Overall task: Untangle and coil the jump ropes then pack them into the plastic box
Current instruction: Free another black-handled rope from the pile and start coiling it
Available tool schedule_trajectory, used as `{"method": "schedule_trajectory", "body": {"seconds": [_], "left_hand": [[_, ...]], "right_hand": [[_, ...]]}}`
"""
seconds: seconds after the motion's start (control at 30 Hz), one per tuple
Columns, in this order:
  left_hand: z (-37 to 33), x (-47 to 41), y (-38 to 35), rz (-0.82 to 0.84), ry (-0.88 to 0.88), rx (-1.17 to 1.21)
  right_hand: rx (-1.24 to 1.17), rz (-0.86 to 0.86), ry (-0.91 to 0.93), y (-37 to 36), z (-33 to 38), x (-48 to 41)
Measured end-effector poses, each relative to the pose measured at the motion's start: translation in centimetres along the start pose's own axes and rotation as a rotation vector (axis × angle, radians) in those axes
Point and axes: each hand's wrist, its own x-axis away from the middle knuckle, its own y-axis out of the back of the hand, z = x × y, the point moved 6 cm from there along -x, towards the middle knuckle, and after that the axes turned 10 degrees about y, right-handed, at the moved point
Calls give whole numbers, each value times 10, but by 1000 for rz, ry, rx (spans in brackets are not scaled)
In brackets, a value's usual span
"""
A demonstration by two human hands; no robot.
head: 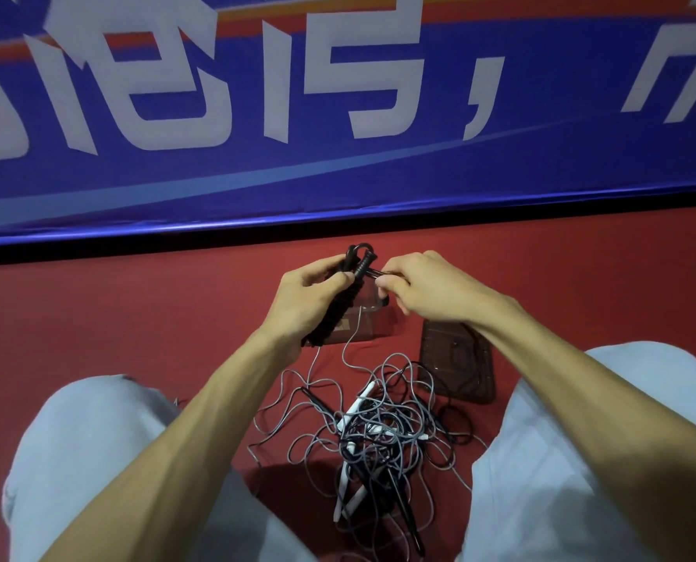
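black coiled rope | grey tangle | red floor | blue banner

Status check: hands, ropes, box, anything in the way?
Left hand grips coiled black rope; right hand pinches its end. Tangled ropes on floor. Plastic box behind hands, partly hidden.

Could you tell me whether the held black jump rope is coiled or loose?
Coiled: the black jump rope sits wound tight in the left hand.
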Motion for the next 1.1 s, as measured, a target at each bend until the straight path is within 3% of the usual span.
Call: {"method": "schedule_trajectory", "body": {"seconds": [0.13,0.23,0.37,0.47,0.6,0.7,0.83,0.97,1.1], "left_hand": [[-4,-6,16,-125,-23,55],[-1,-17,37,-221,-32,-85],[-1,-21,45,-262,-96,-394],[-2,-18,35,-215,-175,-704],[9,-17,15,18,-168,-930],[14,-8,-2,172,-217,-964],[13,1,-14,255,-250,-922],[7,8,-13,196,-212,-777],[-3,10,-10,168,-208,-542]], "right_hand": [[69,77,-39,0,2,5],[50,199,-52,-4,1,12],[214,239,207,-8,21,13],[395,186,422,-11,39,16],[452,26,549,-8,43,17],[352,-101,458,-1,34,14],[182,-248,228,7,15,8],[82,-346,57,10,4,7],[154,-354,17,13,0,7]]}}
